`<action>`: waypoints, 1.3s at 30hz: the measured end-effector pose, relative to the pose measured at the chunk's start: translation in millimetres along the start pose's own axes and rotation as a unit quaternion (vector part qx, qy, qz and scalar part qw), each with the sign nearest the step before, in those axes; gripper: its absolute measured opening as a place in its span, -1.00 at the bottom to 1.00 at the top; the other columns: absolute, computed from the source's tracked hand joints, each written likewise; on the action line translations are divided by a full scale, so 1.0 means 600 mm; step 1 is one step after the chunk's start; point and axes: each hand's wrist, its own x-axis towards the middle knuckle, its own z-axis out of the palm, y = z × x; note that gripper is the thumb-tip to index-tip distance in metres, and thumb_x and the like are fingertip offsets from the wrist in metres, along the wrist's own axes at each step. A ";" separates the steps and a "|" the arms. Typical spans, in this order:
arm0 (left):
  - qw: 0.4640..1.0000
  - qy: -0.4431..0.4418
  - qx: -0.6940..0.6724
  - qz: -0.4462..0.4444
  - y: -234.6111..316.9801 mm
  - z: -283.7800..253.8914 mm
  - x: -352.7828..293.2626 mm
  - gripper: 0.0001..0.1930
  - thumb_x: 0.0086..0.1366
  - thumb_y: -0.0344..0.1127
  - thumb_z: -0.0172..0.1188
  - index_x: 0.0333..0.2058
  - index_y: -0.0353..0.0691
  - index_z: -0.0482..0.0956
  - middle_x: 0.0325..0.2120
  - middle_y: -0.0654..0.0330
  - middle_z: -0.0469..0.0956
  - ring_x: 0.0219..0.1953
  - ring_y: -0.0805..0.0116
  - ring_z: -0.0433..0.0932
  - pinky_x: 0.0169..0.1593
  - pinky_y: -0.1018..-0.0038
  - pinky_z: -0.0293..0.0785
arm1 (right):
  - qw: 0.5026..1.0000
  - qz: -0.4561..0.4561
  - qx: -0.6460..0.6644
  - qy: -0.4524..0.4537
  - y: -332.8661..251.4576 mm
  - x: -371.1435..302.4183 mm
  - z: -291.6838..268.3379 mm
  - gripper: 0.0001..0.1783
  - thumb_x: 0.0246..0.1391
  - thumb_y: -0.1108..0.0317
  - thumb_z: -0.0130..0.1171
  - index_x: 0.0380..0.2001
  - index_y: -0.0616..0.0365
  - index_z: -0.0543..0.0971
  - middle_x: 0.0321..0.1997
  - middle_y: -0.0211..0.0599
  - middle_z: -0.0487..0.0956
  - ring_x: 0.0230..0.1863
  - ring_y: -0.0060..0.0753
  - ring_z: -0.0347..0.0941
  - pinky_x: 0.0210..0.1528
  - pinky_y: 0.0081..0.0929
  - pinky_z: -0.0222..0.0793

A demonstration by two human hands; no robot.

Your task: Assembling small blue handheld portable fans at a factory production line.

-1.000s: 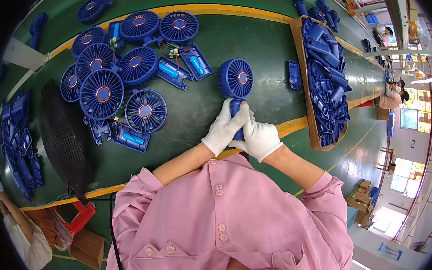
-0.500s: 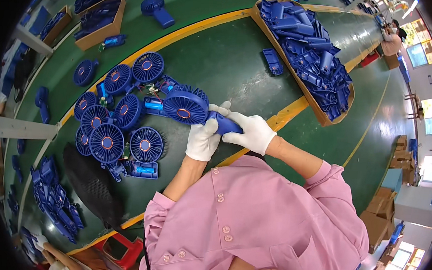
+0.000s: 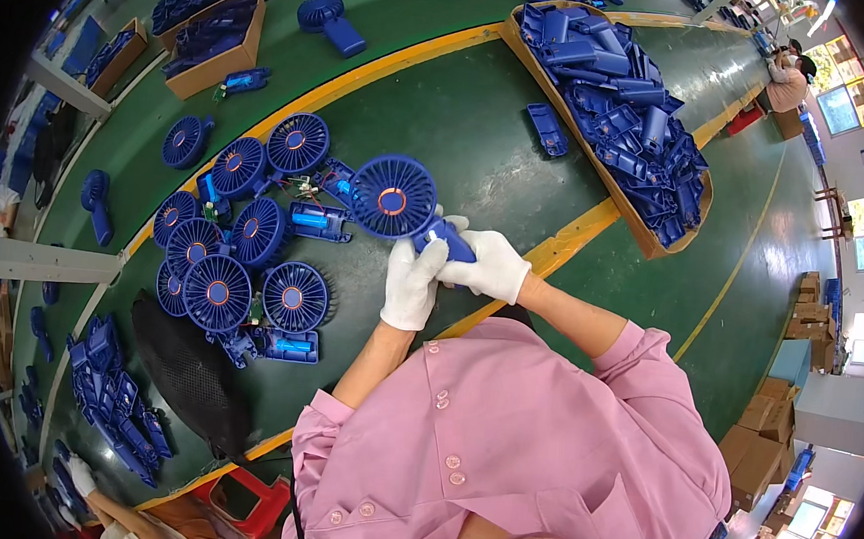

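Note:
Both my hands wear white gloves and are closed on the handle of a blue handheld fan (image 3: 393,198). Its round grille faces up, tilted away toward the far left. My left hand (image 3: 414,280) wraps the handle just below the fan head, thumb on top. My right hand (image 3: 488,265) grips the handle's lower end, and part of the handle is hidden by the gloves. Left of my hands lies a cluster of blue fan heads (image 3: 258,230), several with opened handles showing light-blue batteries (image 3: 307,220) and wires.
A long cardboard tray (image 3: 648,247) full of blue handle shells lies at the right; one loose shell (image 3: 546,129) sits beside it. A black mesh bag (image 3: 184,372) and more shells (image 3: 107,397) are at the left. Another person's gloved hand (image 3: 82,475) shows at lower left.
The held fan has turned so its grille now faces up more squarely, and it has shifted slightly right. My right hand has moved left along the handle, closer to my left hand.

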 end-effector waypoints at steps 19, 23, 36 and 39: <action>0.989 0.000 0.143 0.040 0.024 0.010 0.040 -0.40 0.28 -0.27 0.15 0.20 -0.37 0.16 0.01 0.04 0.47 -0.06 0.32 0.51 0.04 0.45 0.43 | 0.954 0.028 0.295 -0.031 -0.004 0.034 -0.038 -0.59 -0.01 0.34 0.26 -0.09 0.30 0.52 -0.40 -0.29 0.60 -0.52 -0.57 0.50 -0.49 -0.62 0.45; 0.978 0.017 0.202 0.046 0.015 0.001 0.066 -0.40 0.28 -0.39 0.12 0.24 -0.38 0.11 0.00 0.00 0.50 0.03 0.29 0.50 0.14 0.42 0.37 | 0.979 -0.030 0.162 0.121 -0.054 0.141 -0.115 -0.41 -0.08 0.35 0.26 0.09 0.25 0.47 -0.35 -0.34 0.61 -0.57 -0.66 0.44 -0.51 -0.65 0.41; 0.938 -0.044 0.345 0.003 0.006 -0.009 0.080 -0.61 0.29 -0.47 0.12 0.08 -0.38 0.35 -0.19 0.09 0.64 -0.15 0.42 0.62 -0.03 0.51 0.51 | 0.812 -0.058 -0.456 0.359 -0.015 0.597 -0.247 -0.47 0.05 0.14 0.13 0.09 0.05 0.35 0.00 0.04 0.44 0.05 0.10 0.39 0.05 -0.06 0.37; 0.936 -0.028 0.350 0.004 0.012 -0.011 0.077 -0.62 0.26 -0.41 0.14 0.05 -0.29 0.39 -0.20 0.07 0.65 -0.16 0.27 0.66 -0.05 0.43 0.54 | 0.824 -0.239 -0.405 0.317 -0.130 0.605 -0.152 -0.64 -0.09 0.23 0.17 -0.16 0.04 0.55 -0.17 -0.10 0.58 -0.11 0.07 0.49 -0.04 -0.04 0.42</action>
